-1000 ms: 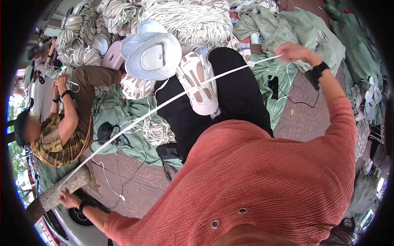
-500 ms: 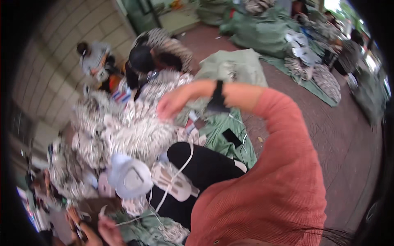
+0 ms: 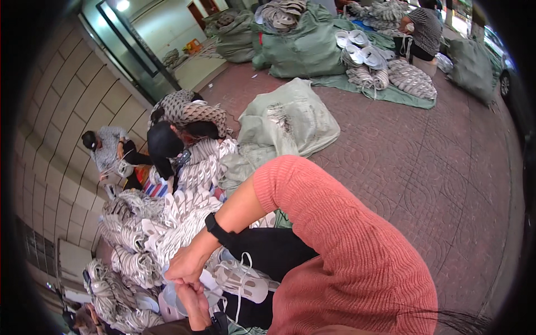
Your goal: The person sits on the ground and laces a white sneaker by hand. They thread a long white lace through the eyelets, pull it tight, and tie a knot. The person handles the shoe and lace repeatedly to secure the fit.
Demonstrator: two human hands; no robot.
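My right hand (image 3: 188, 264), below a black wristband, reaches down over my lap with its fingers curled together. Close below it is my left hand (image 3: 192, 301), also closed, its fingertips almost touching the right hand's. What the two sets of fingers pinch is hidden. Under and beside the hands shows a pale, smooth curved piece (image 3: 172, 301). On my black-clad thighs lies a beige and white shoe upper (image 3: 251, 285) with cut-out shapes. Across it a white shoelace (image 3: 243, 268) loops loosely.
A big heap of bundled shoe uppers (image 3: 192, 209) lies ahead and left. Beyond it two people (image 3: 164, 142) (image 3: 106, 148) sit bent over. A pale green sack (image 3: 290, 120) rests on red paving. Fuller sacks (image 3: 304, 53) and another seated person (image 3: 421, 33) are farther back.
My right hand has come down from its raised position over the heap to my lap. My left hand has moved in from the lower left to meet it. The view has shifted.
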